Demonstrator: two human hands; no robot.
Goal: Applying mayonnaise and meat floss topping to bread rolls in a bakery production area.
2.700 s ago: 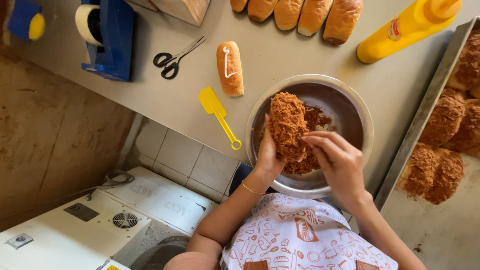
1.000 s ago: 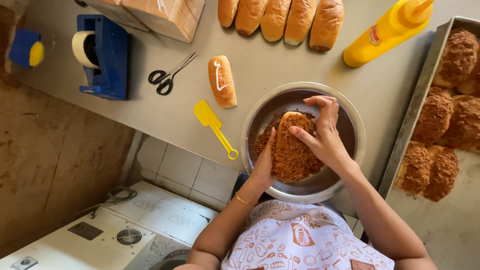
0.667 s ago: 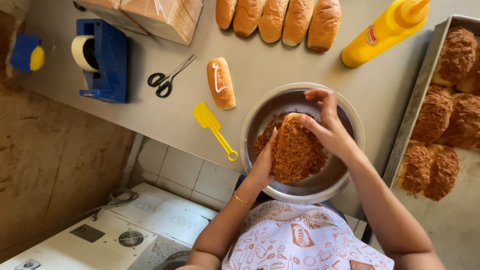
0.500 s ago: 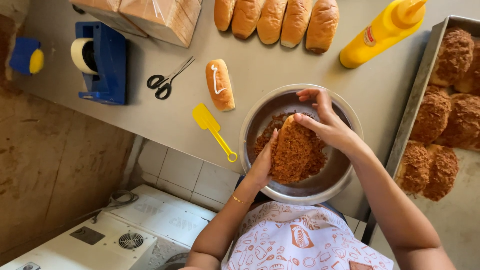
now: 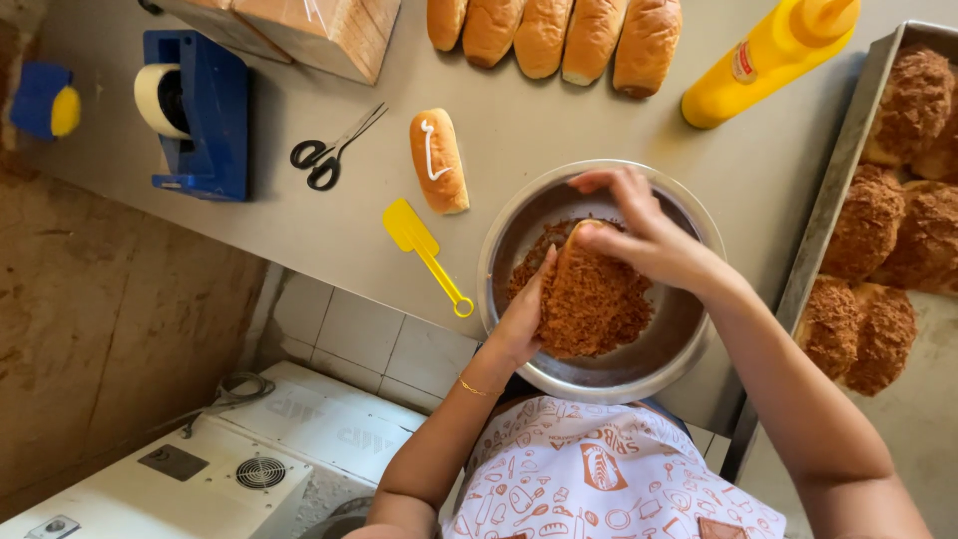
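A bun coated in brown shredded floss (image 5: 591,299) is held over a round metal bowl (image 5: 511,232) that holds more loose floss. My left hand (image 5: 523,317) cups the bun's left side from below. My right hand (image 5: 639,232) presses on its upper right end, fingers spread over the top. A plain bun with a white cream line (image 5: 437,160) lies on the grey table just left of the bowl, and a yellow plastic spatula (image 5: 427,250) rests beside it.
A metal tray (image 5: 830,190) at the right holds several floss-coated buns (image 5: 878,220). Plain buns (image 5: 559,35) line the far edge, beside a yellow squeeze bottle (image 5: 768,60). Black scissors (image 5: 329,152), a blue tape dispenser (image 5: 195,115) and a bread loaf (image 5: 309,30) sit at left.
The bun was upright in my left hand; it now lies lower in the bowl, more covered with floss. My right hand moved from below onto its top right end.
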